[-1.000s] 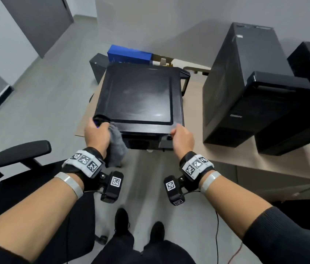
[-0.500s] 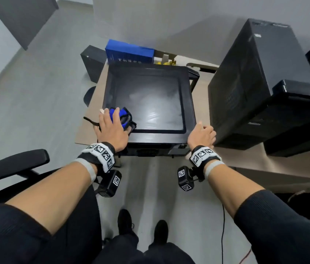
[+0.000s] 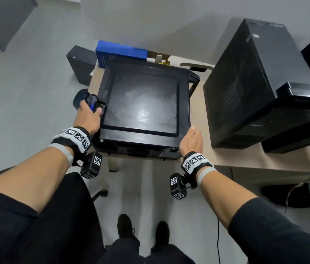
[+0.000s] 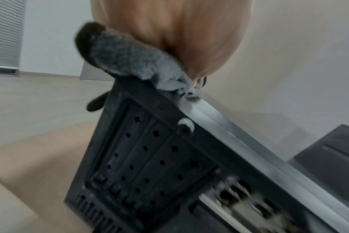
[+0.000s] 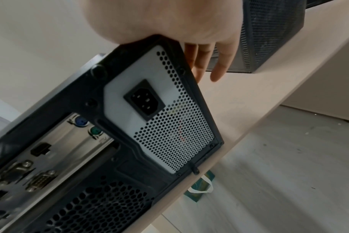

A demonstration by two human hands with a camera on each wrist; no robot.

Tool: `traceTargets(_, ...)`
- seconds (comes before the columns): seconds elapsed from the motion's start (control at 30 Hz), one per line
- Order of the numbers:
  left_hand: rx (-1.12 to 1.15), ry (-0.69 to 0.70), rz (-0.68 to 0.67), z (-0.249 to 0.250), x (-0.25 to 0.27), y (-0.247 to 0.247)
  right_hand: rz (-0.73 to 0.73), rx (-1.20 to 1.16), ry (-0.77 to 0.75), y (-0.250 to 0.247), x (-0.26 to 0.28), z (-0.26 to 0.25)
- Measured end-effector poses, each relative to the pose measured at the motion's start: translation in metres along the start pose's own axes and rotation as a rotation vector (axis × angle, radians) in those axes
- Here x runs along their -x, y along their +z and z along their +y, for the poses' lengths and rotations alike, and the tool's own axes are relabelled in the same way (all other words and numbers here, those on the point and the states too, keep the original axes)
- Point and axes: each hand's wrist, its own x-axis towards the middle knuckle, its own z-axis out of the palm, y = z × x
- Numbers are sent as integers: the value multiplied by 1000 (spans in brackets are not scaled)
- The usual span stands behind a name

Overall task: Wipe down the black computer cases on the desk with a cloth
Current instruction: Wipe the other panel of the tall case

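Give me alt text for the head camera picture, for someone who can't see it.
Seen from above, a person's left hand holds a cloth against the left edge of a black computer case lying flat on a desk, while the right hand steadies its near right corner. Two more black cases stand to the right.

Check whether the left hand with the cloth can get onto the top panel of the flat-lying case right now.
Probably yes. The left hand grips the cloth at the case's left edge, and nothing lies on the top panel. The right hand rests at the near right corner, clear of it.
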Motion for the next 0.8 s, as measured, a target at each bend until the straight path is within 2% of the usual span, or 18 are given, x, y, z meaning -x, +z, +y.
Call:
traceTargets(0.13, -8, 16, 60, -21, 39, 1, -40, -19, 28, 0, 1, -1)
traceTargets(0.37, 118, -119, 34, -39, 67, -1, -158, -202, 99, -4, -4, 5)
traceTargets(0.43, 109, -156, 37, -33, 64, -3, -244, -341, 159, -3, -6, 5)
traceTargets(0.5, 107, -172, 69, -29, 55, -2, -324, -517, 282, 2, -15, 18)
traceTargets(0.57, 133, -168, 101, -28, 43, 0, -329, -635, 395, 7, -25, 36)
traceTargets(0.67, 177, -171, 112, -33, 31, 2, -379, -714, 442, 10, -28, 44)
traceTargets(0.8, 221, -218, 68, -47, 16, 3, -530, -846, 424, 18, -22, 37)
